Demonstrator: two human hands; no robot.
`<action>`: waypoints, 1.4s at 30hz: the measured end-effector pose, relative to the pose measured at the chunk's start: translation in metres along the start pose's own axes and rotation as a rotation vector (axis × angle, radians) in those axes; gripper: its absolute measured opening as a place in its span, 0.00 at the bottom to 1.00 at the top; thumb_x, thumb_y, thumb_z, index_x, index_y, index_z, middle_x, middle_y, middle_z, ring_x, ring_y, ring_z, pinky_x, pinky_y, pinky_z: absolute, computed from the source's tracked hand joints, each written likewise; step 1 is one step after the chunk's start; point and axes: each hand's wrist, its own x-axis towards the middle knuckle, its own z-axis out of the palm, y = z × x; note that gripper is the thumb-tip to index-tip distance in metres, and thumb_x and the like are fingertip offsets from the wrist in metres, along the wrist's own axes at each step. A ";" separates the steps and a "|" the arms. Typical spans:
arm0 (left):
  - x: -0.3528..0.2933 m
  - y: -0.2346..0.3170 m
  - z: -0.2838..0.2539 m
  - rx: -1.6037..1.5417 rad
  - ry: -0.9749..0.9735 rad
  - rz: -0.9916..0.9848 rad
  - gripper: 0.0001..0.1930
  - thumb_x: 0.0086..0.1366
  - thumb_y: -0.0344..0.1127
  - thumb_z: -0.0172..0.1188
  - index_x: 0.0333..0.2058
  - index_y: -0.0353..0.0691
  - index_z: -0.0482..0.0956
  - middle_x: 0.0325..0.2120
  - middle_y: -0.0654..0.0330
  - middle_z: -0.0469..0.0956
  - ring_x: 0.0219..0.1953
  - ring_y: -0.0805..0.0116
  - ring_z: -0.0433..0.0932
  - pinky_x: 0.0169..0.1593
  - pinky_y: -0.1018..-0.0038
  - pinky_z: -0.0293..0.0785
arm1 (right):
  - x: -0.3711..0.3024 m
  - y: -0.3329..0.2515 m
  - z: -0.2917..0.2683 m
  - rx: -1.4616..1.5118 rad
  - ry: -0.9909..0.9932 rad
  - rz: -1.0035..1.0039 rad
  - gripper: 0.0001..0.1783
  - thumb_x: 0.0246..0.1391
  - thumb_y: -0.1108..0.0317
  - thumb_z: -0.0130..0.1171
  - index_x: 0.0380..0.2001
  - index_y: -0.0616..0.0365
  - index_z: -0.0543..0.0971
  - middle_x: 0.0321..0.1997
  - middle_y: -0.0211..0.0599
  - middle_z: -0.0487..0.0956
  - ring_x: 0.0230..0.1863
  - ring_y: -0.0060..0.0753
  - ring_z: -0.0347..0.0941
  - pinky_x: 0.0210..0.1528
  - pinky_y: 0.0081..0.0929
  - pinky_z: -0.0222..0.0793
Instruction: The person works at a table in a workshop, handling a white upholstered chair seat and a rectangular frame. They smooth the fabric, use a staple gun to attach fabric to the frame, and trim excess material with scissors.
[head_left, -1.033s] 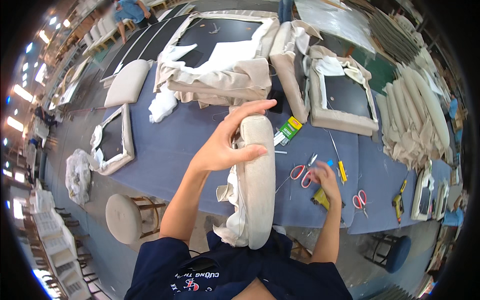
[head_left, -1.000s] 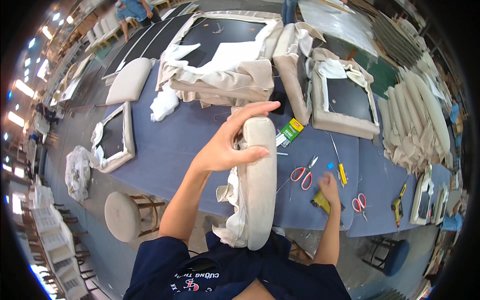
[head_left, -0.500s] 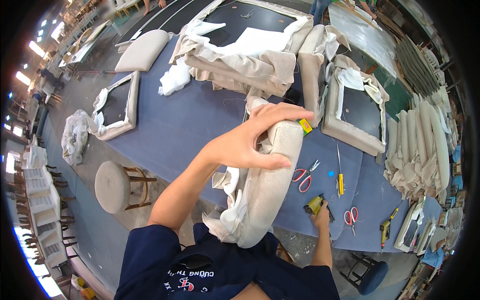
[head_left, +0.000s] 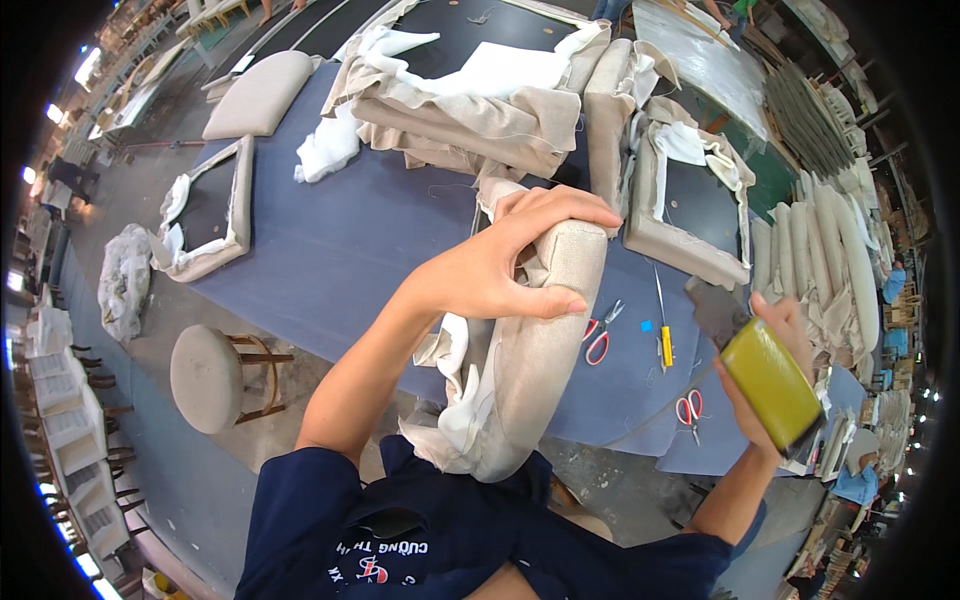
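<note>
Nose of yellow-green tool (head_left: 772, 385) motion-blurred; right hand (head_left: 748, 412) partly hidden behind it. Padded piece (head_left: 545, 370) covers part of upper scissors (head_left: 604, 328). Large upholstered frame (head_left: 470, 135) cut by top edge.

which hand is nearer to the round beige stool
Left. The left hand's grip, on the upholstered piece, is to the right of the stool, apart from it; the right hand's grip, around the yellow-green tool, is much farther right, beyond that piece.

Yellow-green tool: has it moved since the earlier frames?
Yes, rightward and up. The tool lay left of the nearer scissors; now the right hand holds it to their right, off the table.
</note>
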 end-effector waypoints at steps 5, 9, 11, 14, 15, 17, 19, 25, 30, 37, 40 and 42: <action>0.000 -0.002 -0.001 -0.019 -0.021 0.020 0.38 0.55 0.45 0.73 0.65 0.43 0.74 0.66 0.55 0.71 0.70 0.56 0.66 0.75 0.55 0.49 | 0.051 -0.076 0.013 0.072 -0.077 -0.047 0.33 0.45 0.78 0.71 0.59 0.48 0.85 0.38 0.34 0.79 0.32 0.25 0.77 0.33 0.20 0.69; -0.004 -0.005 -0.001 -0.069 -0.016 0.050 0.38 0.54 0.41 0.69 0.65 0.43 0.73 0.66 0.55 0.70 0.69 0.56 0.66 0.75 0.55 0.48 | 0.070 -0.083 0.018 0.047 -0.315 -0.083 0.35 0.44 0.75 0.71 0.60 0.47 0.85 0.39 0.35 0.81 0.32 0.28 0.80 0.32 0.22 0.71; -0.005 -0.003 0.000 -0.067 -0.008 0.051 0.38 0.53 0.40 0.67 0.65 0.43 0.73 0.66 0.55 0.70 0.69 0.56 0.67 0.75 0.56 0.47 | 0.073 -0.081 0.018 -0.018 -0.372 -0.118 0.35 0.44 0.73 0.70 0.61 0.47 0.84 0.40 0.34 0.82 0.32 0.33 0.81 0.33 0.25 0.74; -0.008 -0.002 0.000 -0.055 0.003 0.044 0.38 0.52 0.41 0.66 0.65 0.44 0.73 0.66 0.55 0.70 0.69 0.56 0.66 0.75 0.56 0.45 | 0.075 -0.085 0.020 -0.060 -0.390 -0.125 0.36 0.44 0.70 0.69 0.62 0.46 0.83 0.40 0.33 0.82 0.32 0.34 0.82 0.33 0.27 0.74; -0.008 -0.002 0.000 -0.057 0.005 0.044 0.38 0.52 0.42 0.65 0.65 0.44 0.73 0.66 0.55 0.70 0.69 0.56 0.66 0.75 0.56 0.44 | 0.076 -0.086 0.019 -0.051 -0.396 -0.118 0.36 0.44 0.69 0.69 0.62 0.46 0.83 0.40 0.33 0.82 0.32 0.35 0.82 0.33 0.28 0.74; -0.008 -0.002 0.001 -0.049 0.008 0.041 0.38 0.52 0.43 0.65 0.65 0.45 0.73 0.67 0.55 0.70 0.70 0.56 0.66 0.75 0.55 0.44 | 0.078 -0.087 0.019 -0.046 -0.417 -0.109 0.37 0.43 0.67 0.70 0.63 0.46 0.82 0.39 0.32 0.82 0.33 0.35 0.82 0.33 0.28 0.74; -0.008 -0.001 0.001 -0.030 0.011 0.035 0.38 0.52 0.43 0.65 0.65 0.45 0.73 0.67 0.55 0.70 0.70 0.56 0.65 0.75 0.54 0.43 | 0.079 -0.085 0.019 -0.055 -0.445 -0.104 0.38 0.43 0.64 0.70 0.63 0.46 0.82 0.40 0.32 0.82 0.33 0.36 0.82 0.33 0.29 0.74; -0.007 -0.003 0.002 -0.059 0.012 0.027 0.39 0.50 0.43 0.65 0.65 0.45 0.74 0.67 0.55 0.70 0.70 0.56 0.65 0.75 0.54 0.42 | 0.079 -0.084 0.019 -0.067 -0.485 -0.101 0.39 0.42 0.62 0.70 0.64 0.46 0.81 0.40 0.32 0.82 0.34 0.37 0.82 0.33 0.29 0.74; -0.007 -0.005 0.002 -0.044 0.018 0.039 0.40 0.50 0.43 0.64 0.65 0.45 0.73 0.68 0.55 0.69 0.71 0.57 0.65 0.75 0.54 0.42 | 0.082 -0.083 0.020 -0.055 -0.496 -0.089 0.39 0.42 0.62 0.70 0.64 0.46 0.81 0.40 0.33 0.82 0.34 0.40 0.82 0.34 0.31 0.74; -0.007 -0.005 0.000 -0.062 0.029 0.031 0.39 0.49 0.41 0.64 0.65 0.46 0.74 0.69 0.56 0.69 0.71 0.57 0.65 0.76 0.53 0.40 | 0.088 -0.090 0.024 -0.005 -0.503 -0.019 0.38 0.43 0.65 0.70 0.63 0.48 0.81 0.38 0.37 0.82 0.34 0.44 0.82 0.36 0.33 0.75; -0.008 -0.005 0.000 -0.051 0.032 0.018 0.39 0.49 0.40 0.63 0.64 0.46 0.74 0.69 0.57 0.69 0.70 0.58 0.65 0.76 0.53 0.40 | 0.090 -0.094 0.025 0.011 -0.520 0.008 0.38 0.44 0.65 0.70 0.63 0.48 0.81 0.36 0.38 0.81 0.33 0.45 0.82 0.35 0.34 0.74; -0.008 -0.005 0.000 -0.058 0.026 0.008 0.39 0.48 0.40 0.63 0.64 0.46 0.74 0.68 0.57 0.69 0.70 0.58 0.65 0.75 0.53 0.40 | 0.092 -0.096 0.024 0.009 -0.530 0.017 0.37 0.44 0.65 0.69 0.63 0.48 0.80 0.35 0.39 0.80 0.32 0.46 0.81 0.34 0.34 0.74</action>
